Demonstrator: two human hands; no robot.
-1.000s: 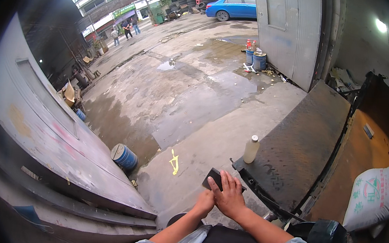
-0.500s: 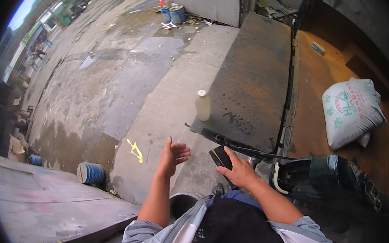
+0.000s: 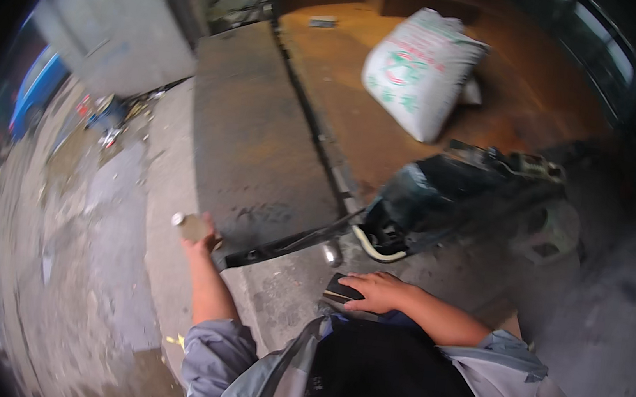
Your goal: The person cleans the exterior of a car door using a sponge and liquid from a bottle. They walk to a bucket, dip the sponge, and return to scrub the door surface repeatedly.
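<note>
My left hand (image 3: 207, 239) is wrapped round a clear plastic bottle (image 3: 191, 227) with a white cap and pale yellowish liquid. It holds the bottle beside the near left corner of a worn metal plate (image 3: 263, 129). Close to my body, my right hand (image 3: 382, 292) grips a small dark block (image 3: 339, 289) with a tan stripe along its side. Fingers lie over the block's top and cover part of it; its exact kind is unclear.
Right of the plate, a rusty metal bed (image 3: 333, 67) carries a white printed sack (image 3: 422, 73). A dark green vehicle part (image 3: 444, 197) with a pale edge rests nearer me. A silvery cylinder (image 3: 332, 254) is below the plate's front edge. A grey metal door (image 3: 111, 18) stands far left.
My left hand has reached forward and taken hold of the bottle, which stood on the metal plate's near edge. My view has swung right. The right hand still holds the dark block.
</note>
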